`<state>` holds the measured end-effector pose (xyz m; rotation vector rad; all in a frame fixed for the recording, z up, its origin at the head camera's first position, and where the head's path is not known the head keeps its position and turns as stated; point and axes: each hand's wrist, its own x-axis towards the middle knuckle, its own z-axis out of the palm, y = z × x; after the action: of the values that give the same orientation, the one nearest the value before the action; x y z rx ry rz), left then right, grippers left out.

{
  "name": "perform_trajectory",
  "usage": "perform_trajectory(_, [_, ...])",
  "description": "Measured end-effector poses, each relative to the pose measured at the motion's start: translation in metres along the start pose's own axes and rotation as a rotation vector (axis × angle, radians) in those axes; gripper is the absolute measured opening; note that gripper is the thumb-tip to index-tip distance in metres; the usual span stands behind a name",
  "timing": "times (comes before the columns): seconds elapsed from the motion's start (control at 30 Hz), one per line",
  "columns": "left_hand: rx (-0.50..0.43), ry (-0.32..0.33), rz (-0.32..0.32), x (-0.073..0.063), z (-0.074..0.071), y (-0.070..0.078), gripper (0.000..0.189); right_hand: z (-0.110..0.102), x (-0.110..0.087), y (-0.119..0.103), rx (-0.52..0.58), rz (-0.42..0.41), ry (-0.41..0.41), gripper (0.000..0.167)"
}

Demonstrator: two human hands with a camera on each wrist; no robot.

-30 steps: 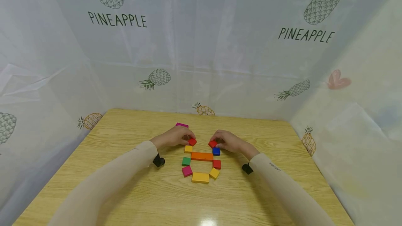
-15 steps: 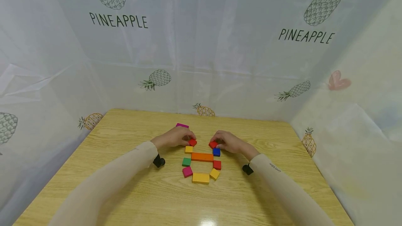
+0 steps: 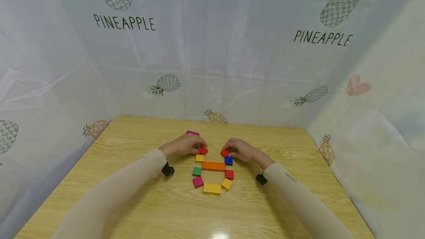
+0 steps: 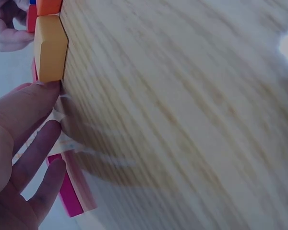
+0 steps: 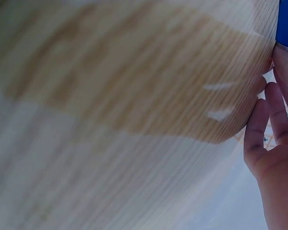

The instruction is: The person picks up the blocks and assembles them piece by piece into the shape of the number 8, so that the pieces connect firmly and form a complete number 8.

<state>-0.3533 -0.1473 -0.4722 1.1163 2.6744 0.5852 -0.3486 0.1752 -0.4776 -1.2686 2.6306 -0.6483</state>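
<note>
In the head view my left hand (image 3: 185, 145) pinches a small red block (image 3: 203, 151) on the table, just above a yellow block (image 3: 199, 158). Opposite, my right hand (image 3: 244, 150) pinches another red block (image 3: 225, 153) beside a blue block (image 3: 228, 161). Both red blocks are partly covered by fingers. Between and below them lies a long orange block (image 3: 213, 166). In the left wrist view, the thumb of that hand is close to the yellow block (image 4: 50, 50). The right wrist view has the thumb near the blue block (image 5: 287, 24).
A rough ring continues below: a green block (image 3: 197, 172), a magenta block (image 3: 198, 182), a yellow bar (image 3: 211, 188), a tilted yellow block (image 3: 227, 184) and a red block (image 3: 229, 175). Behind my left hand lies a magenta bar (image 3: 193, 132). A printed curtain surrounds the wooden table (image 3: 139, 209).
</note>
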Motion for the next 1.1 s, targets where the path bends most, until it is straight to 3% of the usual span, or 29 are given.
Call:
perform_trajectory(0.13, [-0.004,0.023,0.014,-0.003,-0.005,-0.001,0.034,0.000,-0.001,-0.001,0.003,0.002,-0.002,0.027])
perform_trajectory(0.37, [0.055,0.129,0.033,-0.004,-0.017,-0.006,0.035,-0.003,-0.002,-0.001,0.002,-0.003,-0.005,0.027])
perform_trajectory(0.7, [0.103,0.190,-0.095,-0.002,-0.029,-0.024,0.040,0.000,-0.002,0.001,0.010,-0.023,0.003,0.026])
perform_trajectory(0.9, [0.130,0.192,-0.153,-0.004,-0.034,-0.023,0.041,0.001,-0.002,0.001,0.003,-0.010,0.003,0.026])
perform_trajectory(1.1, [0.161,0.182,-0.176,-0.002,-0.036,-0.024,0.044,0.001,-0.003,0.001,-0.008,-0.059,0.022,0.025])
